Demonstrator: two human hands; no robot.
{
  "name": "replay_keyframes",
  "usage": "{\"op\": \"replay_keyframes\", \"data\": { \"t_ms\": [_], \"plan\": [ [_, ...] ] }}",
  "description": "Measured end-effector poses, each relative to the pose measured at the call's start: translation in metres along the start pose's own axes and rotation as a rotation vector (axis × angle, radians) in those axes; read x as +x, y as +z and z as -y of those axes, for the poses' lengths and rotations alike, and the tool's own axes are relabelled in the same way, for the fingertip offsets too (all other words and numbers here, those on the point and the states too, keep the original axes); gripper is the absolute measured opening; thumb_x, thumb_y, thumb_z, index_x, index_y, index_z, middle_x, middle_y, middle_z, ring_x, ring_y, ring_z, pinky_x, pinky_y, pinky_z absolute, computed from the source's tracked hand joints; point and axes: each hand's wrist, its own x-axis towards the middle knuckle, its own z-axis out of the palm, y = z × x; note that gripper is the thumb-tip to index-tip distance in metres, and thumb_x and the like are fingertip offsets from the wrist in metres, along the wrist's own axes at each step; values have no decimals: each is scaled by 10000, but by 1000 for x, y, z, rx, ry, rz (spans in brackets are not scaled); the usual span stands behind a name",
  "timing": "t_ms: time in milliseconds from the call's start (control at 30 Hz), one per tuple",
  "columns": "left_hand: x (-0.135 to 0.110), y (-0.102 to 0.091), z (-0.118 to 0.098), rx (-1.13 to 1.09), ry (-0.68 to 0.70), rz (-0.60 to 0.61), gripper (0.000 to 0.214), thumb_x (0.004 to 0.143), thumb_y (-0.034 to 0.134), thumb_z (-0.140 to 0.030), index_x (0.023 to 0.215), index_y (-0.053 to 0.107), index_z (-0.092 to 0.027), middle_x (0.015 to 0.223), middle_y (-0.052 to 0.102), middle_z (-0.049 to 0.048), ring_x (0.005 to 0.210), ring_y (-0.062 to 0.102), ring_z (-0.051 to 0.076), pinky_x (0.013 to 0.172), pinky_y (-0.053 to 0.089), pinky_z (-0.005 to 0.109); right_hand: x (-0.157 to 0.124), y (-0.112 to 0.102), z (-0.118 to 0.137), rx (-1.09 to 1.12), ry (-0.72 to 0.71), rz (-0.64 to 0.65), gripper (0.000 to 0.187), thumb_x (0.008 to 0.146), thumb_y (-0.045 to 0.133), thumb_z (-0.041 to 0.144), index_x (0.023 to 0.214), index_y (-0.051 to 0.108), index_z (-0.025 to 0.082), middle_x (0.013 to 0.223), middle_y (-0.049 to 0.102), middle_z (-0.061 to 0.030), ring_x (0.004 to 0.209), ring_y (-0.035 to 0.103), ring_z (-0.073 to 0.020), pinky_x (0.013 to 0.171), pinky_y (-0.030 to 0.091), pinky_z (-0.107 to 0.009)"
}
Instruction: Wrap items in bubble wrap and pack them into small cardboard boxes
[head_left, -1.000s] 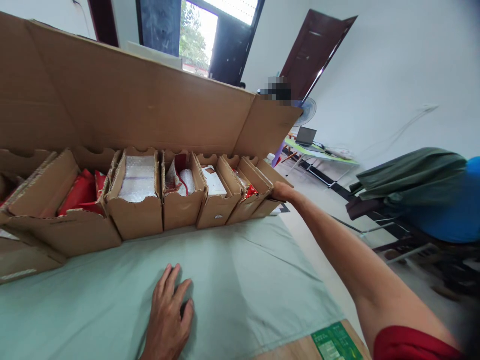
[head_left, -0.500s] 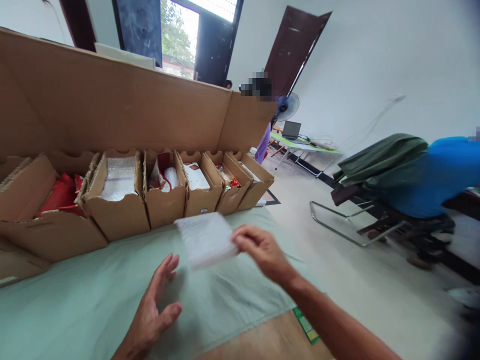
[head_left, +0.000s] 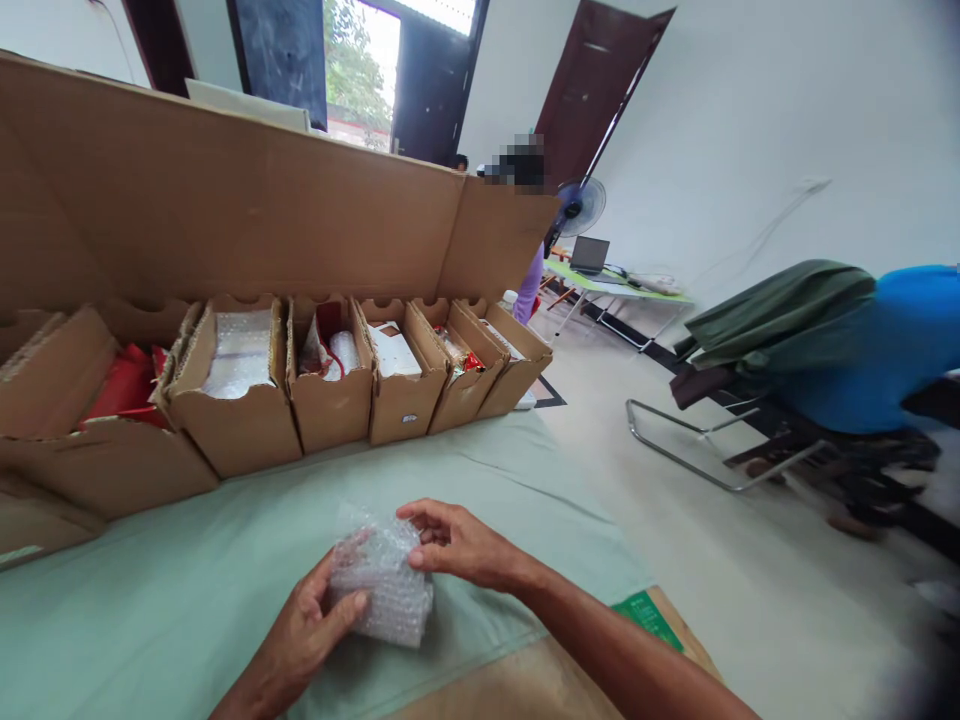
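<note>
Drawn nearer since the earlier frame: clear rectangular bubble-wrap packet point(head_left: 394, 608) over pale-green cloth-covered surface point(head_left: 165, 590), clasped in left hand point(head_left: 300, 615), with right hand point(head_left: 465, 545) half-curled at upper edge, grip unclear; judged light, soft, slippery, best pinched by side edges.

The space between the left hand point(head_left: 296, 625) and the right hand point(head_left: 469, 545) is taken up by a bubble-wrapped bundle point(head_left: 390, 605). Ahead of them, a bare strip of cloth-covered table point(head_left: 510, 480) is left for passage; beyond it, forward reach is barred by a row of cardboard boxes point(head_left: 330, 415), backed by a tall cardboard panel point(head_left: 300, 215). The boxes can be entered from above. More room is offered left of the left hand.
</note>
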Motion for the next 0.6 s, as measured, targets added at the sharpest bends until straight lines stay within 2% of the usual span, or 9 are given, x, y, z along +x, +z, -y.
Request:
{"op": "replay_keyframes", "data": {
  "t_ms": [100,167,267,333,367,400,467,533,600],
  "plan": [
    [2,-1,-6,82,15,14,545,831,688,-614,1177,775,-202,1208,758,123,1148,696,314,1037,540,417,1,8,8,-145,-86,-50,367,767,730,572,900,749,231,749,688,0,695,625,-175,681,515,-318],
    [2,-6,-14,127,69,-13,482,835,682,-614,1061,819,-210,1155,772,122,1113,705,317,1021,548,425,-2,-4,31,-342,-175,-156,297,771,698,577,809,748,286,722,720,13,672,645,-205,643,526,-340],
    [1,-18,-27,111,157,27,417,867,661,-601,915,849,-231,1169,767,117,1129,699,329,1032,540,448,0,-47,83,-503,-265,-366,244,818,654,530,867,755,313,893,778,-6,840,683,-259,774,541,-390],
    [-1,-26,-30,59,173,70,417,875,659,-600,792,848,-238,1172,768,114,1173,681,346,1070,511,473,14,-84,120,-574,-301,-518,283,888,590,458,997,757,258,1051,770,-54,1003,670,-273,927,500,-405],
    [-1,-29,-29,36,161,72,409,868,672,-594,753,843,-241,1154,774,113,1191,673,356,1083,500,485,25,-103,135,-634,-307,-580,302,898,571,412,1032,761,220,1062,766,-77,1016,665,-273,949,484,-399],
    [-1,-32,-27,23,144,59,390,855,691,-586,743,841,-244,1121,783,114,1192,673,363,1085,496,495,38,-119,149,-810,-274,-619,321,908,531,362,1051,767,196,1050,770,-81,998,673,-260,930,488,-375],
    [1,-37,-22,37,129,30,347,817,731,-571,793,847,-244,1074,792,123,1166,685,371,1064,509,503,68,-145,167,-1093,-85,-460,326,903,526,279,1080,778,172,1039,781,-80,992,686,-238,882,495,-321],
    [4,-39,-20,93,152,17,339,798,740,-554,842,847,-235,1114,782,138,1140,696,368,1023,536,491,98,-160,173,-1176,27,-280,221,845,647,251,981,803,174,913,792,-54,892,701,-212,805,506,-276],
    [7,-38,-20,158,190,-5,336,801,723,-538,842,841,-226,1151,771,143,1111,705,351,985,556,456,121,-165,170,-1181,60,-144,147,798,756,261,908,802,174,833,779,-34,828,697,-191,766,517,-253]
  ]
}}
